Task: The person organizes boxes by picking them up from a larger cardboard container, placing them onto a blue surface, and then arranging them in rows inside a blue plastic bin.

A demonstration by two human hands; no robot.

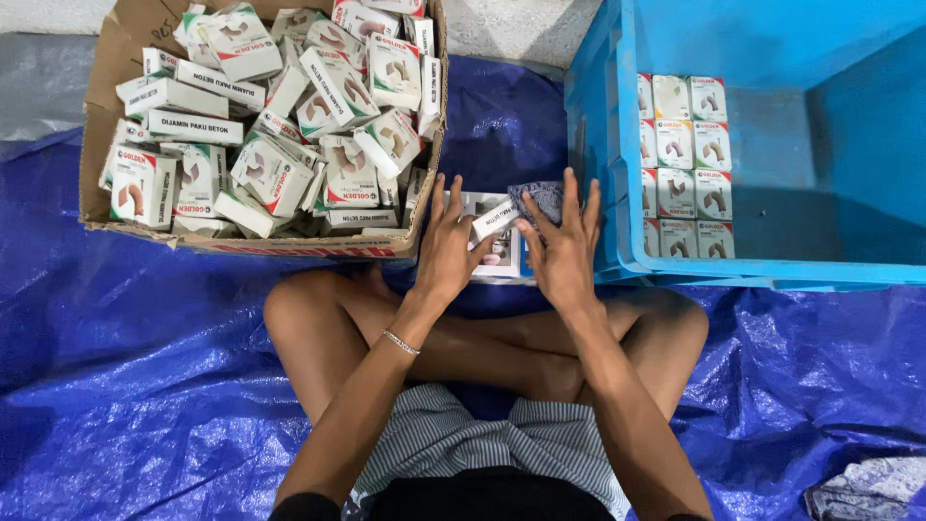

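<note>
A: Well, start with the biggest thing: the blue tarp [145,367] covers the floor all round you, and you sit cross-legged on it, so everything stays within arm's reach.

B: And the containers?

A: At two o'clock stands the blue plastic crate [772,58]. Along its near left wall small boxes are packed in neat rows [685,164], faces up, which looks meant to fill the space evenly. At ten o'clock is the cardboard carton [106,96], heaped with loose small boxes [280,116] lying every which way, tipped and overlapping.

B: Where are your hands?

A: At twelve o'clock, in the gap between carton and crate. Your left hand [446,253], with a thin bracelet [400,342] at the wrist, grasps a small white box [495,220] by its left end, fingers spread up its side. Your right hand [564,253] presses a dark patterned cloth [545,198] against the box's right end, fingers extended rather than clenched; it seems placed that way to wipe the box while the other hand steadies it.

B: Anything under them?

A: More white boxes [502,260] lie on the tarp just below your hands, partly hidden; I cannot tell how many. At five o'clock, by the frame's corner, a crumpled pale cloth [868,487] lies well apart.
</note>
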